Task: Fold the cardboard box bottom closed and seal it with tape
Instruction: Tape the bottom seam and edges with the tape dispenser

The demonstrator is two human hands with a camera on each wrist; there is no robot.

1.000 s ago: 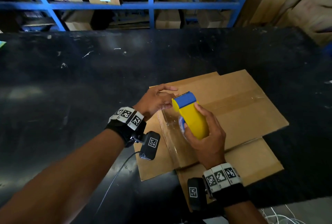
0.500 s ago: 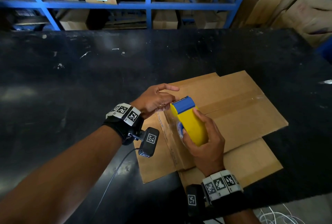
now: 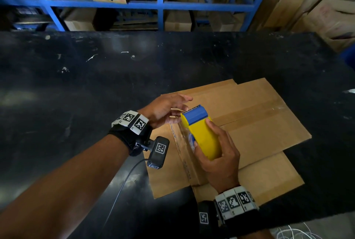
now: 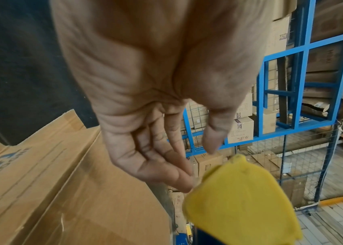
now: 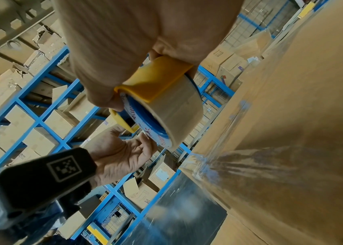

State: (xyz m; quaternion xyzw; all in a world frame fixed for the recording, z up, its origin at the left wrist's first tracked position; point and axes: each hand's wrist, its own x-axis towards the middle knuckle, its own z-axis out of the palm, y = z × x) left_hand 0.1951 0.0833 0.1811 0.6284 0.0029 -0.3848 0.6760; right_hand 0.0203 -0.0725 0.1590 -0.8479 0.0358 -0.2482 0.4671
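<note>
Table (image 3: 80, 116): black, scuffed; we see it bare to the left of the box, with a cable from the wrist camera trailing across it.

Left hand (image 3: 163, 109): released, fingers loosely spread, holding nothing we can see. Its fingertips (image 4: 184, 184) hover just beside the blue front edge of the tape dispenser. We cannot tell whether they touch the loose tape end.

Risk, left side: if the left hand is reaching for the tape end, we judge it may stick to the fingers or fold back on itself, since clear tape is hard to see against cardboard.

Box (image 3: 259, 123): lies flattened on the table near its front edge, flaps spread. A clear strip of tape (image 5: 235, 159) already runs over the near left portion and wraps the edge. We judge the sealing is under way, not finished.

Tape dispenser (image 3: 201, 135): yellow body, blue cutter edge, roll (image 5: 178, 114) inside; held above the box, not pressed down.

Right hand (image 3: 221, 164): grasping the dispenser, fingers and thumb curled round the yellow body.

Risk, right side: with the dispenser lifted, we judge the next strip may start crooked or wrinkle. The toothed cutter sits close to the left fingers; a quick pull could nick them.

Risk, box: nothing pins it, so it may slide when tape is drawn.
</note>
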